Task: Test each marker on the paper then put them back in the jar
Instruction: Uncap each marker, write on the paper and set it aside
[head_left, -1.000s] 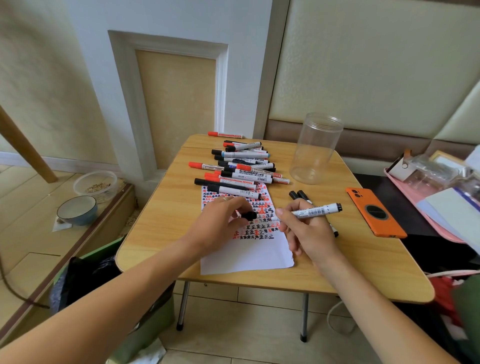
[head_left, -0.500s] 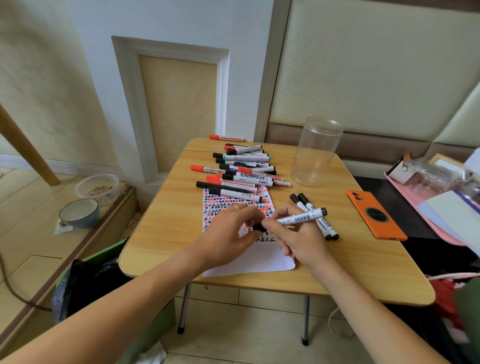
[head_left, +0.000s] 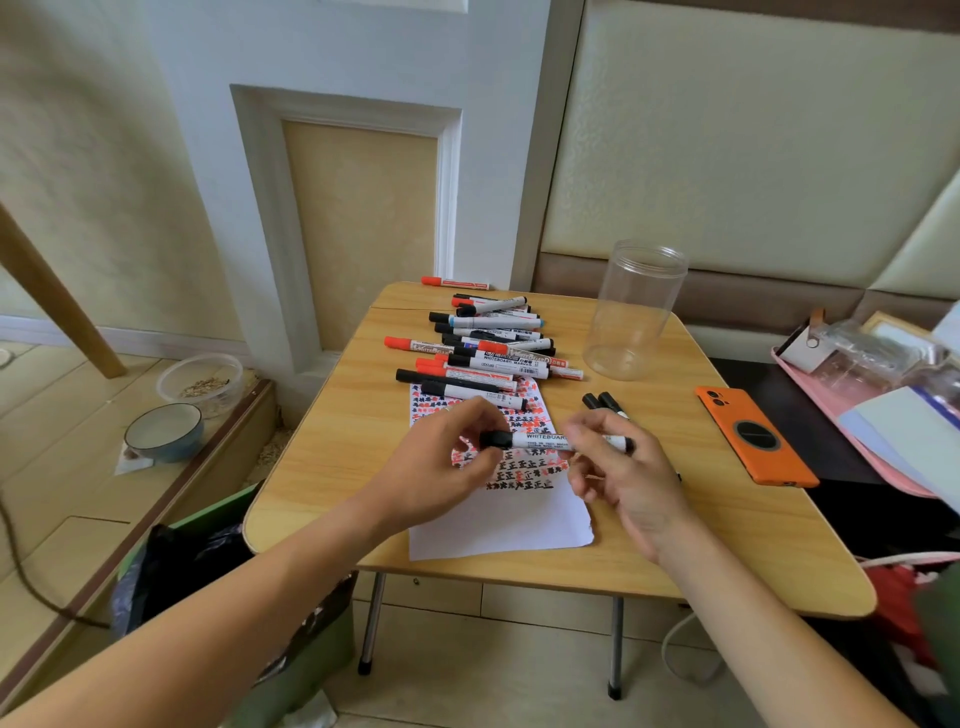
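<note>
Small wooden folding counter (head_left: 332, 441) against a white wall. Far side: loose pile of white-barrelled whiteboard markers with black and red caps (head_left: 491, 345), lying flat, overlapping; nearest ones rest on the top edge of the white paper sheet covered in red and black test marks (head_left: 511, 512). One red-capped marker (head_left: 454, 282) lies apart at the far edge. Clear empty plastic jar (head_left: 631, 312) stands upright, right of the pile, lid off. Two black-capped markers (head_left: 605, 402) lie just behind the right hand, partly hidden by it. Orange-cased phone (head_left: 756, 436) lies face down at the right, near the counter edge. Pink tray with clutter (head_left: 852, 441) further right, off the counter. On the floor ledge at the left: blue ceramic bowl (head_left: 163, 431) and a clear plastic tub with seeds (head_left: 200, 384). Green bin with black bag (head_left: 218, 571) under the counter's left corner.

Left hand (head_left: 447, 462) over the paper, fingers curled, pinching the black cap end of a white whiteboard marker with black cap (head_left: 543, 441). Right hand (head_left: 623, 467) grips the barrel of the same marker, thumb and fingers curled round it. Marker held level above the marked part of the paper, cap on the left; cannot tell if the cap is fully seated.
</note>
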